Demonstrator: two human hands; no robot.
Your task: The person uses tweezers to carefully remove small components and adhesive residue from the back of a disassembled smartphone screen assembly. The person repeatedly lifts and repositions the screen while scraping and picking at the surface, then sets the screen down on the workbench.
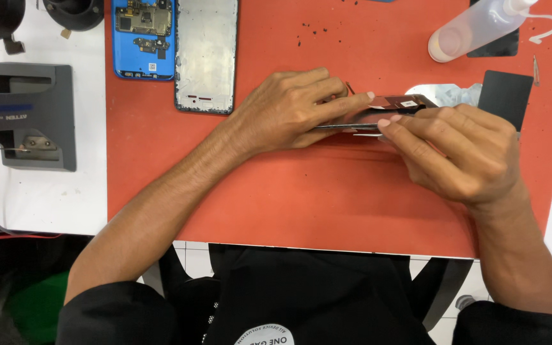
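Observation:
My left hand [289,108] grips a thin dark phone screen panel [398,105] by its edge, tilted up off the red mat [301,191], with the forefinger stretched along its top. My right hand [458,150] pinches the same panel from the right and holds a slim metal tool [367,134] against its lower edge. A shiny foil-like sheet [445,94] lies just behind the panel.
An opened blue phone body [144,38] and a grey phone frame [206,54] lie at the mat's far left. A clear squeeze bottle [474,29] lies at the far right, with a black card [505,96] below it. A grey station [30,115] sits on the white table at left.

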